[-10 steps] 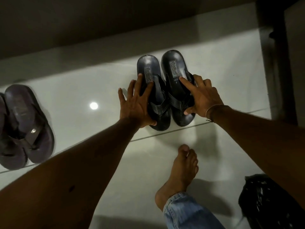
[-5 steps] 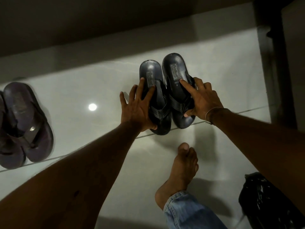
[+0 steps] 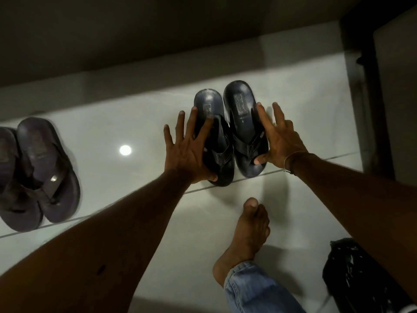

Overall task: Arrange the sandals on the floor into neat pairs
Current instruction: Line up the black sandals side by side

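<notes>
Two black sandals lie side by side on the pale tiled floor, heels pointing away from me: the left sandal (image 3: 217,152) and the right sandal (image 3: 241,118). The two touch along their inner edges. My left hand (image 3: 187,152) lies flat with fingers spread on the left sandal's outer side. My right hand (image 3: 279,141) presses flat against the right sandal's outer edge, thumb by its toe end. A second dark pair (image 3: 48,170) sits together at the far left, partly cut off by the frame.
My bare foot (image 3: 248,233) and jeans leg stand just behind the black pair. A black plastic bag (image 3: 363,276) lies at the lower right. A dark door frame (image 3: 367,91) rises at the right, and a wall runs along the back.
My right hand's fingers have straightened and spread, shifting from the sandal's top to its right edge. The black pair has barely shifted. My left hand stays where it was.
</notes>
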Available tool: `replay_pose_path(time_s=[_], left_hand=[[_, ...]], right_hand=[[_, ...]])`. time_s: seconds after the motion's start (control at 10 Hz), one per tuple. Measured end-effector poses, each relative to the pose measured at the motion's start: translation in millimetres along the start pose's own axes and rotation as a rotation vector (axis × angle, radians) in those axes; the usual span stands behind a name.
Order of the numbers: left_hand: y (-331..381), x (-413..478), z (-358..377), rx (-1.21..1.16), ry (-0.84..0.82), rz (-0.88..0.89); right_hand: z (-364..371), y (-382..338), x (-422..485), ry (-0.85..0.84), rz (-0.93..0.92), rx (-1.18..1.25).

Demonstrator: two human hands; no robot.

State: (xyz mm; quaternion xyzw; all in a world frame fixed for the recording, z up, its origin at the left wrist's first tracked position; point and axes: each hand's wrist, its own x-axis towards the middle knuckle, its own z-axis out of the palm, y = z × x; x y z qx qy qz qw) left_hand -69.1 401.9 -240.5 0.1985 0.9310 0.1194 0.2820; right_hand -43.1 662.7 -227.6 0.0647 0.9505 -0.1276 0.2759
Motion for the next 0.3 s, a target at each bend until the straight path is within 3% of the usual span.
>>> replay_pose_path(time_s=[0.2,0.3], left_hand=[[-7,-70,-109,0.106,0.011,0.059],[-5,-133,-189,0.051,0.21,0.112]], right_hand=[[-83,-59,-64,0.092,0.06,0.047],[-146,-131,-117,0.248,-0.01,0.118]])
